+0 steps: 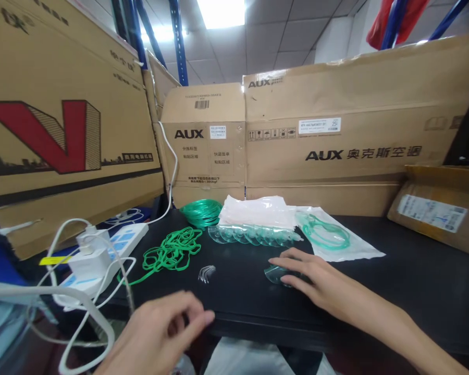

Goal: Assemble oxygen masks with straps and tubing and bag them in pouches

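While the right hand [308, 278] lies on the black bench [414, 281], its fingers [283, 256] are stretched out flat over a clear plastic mask [273, 273], touching it but not closed around it. The left hand [160, 333] hovers at the bench's near edge with its fingers curled in against the thumb; I cannot tell whether they pinch anything. Small metal clips [206, 272] lie between the hands, near a heap of green elastic bands [172, 252]. Behind the mask sits a row of clear masks [254, 234], with plastic bags [254, 211] just beyond.
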### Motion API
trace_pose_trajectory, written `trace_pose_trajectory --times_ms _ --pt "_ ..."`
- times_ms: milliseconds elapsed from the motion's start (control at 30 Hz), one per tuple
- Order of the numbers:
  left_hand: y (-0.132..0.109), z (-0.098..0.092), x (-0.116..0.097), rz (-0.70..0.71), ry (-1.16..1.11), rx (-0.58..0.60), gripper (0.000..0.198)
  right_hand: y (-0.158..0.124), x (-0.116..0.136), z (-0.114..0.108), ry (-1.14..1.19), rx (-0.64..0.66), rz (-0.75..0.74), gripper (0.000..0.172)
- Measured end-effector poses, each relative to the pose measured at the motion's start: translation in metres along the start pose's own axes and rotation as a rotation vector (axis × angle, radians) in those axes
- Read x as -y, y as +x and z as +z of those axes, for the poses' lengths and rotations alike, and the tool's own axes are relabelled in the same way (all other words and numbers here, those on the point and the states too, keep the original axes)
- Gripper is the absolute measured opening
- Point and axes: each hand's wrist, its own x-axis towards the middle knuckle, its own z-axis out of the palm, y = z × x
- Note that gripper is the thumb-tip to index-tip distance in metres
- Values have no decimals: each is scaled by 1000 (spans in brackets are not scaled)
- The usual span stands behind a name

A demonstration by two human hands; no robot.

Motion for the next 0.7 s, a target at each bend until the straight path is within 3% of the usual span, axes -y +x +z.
trace_pose_trajectory --times_ms 67,133,300,433,700 --pt "14 -14 5 36 54 -143 39 8 5 -1 24 35 -21 45" --pt "27 -18 13 67 86 -191 47 14 11 2 54 45 -10 46" --pt "50 -17 26 71 114 -104 61 22 23 20 142 -52 -70 44" --pt "60 -22 24 99 80 -17 57 25 23 28 173 -113 -104 41" --pt "71 -25 12 133 116 -31 48 25 23 28 171 -128 -93 42"
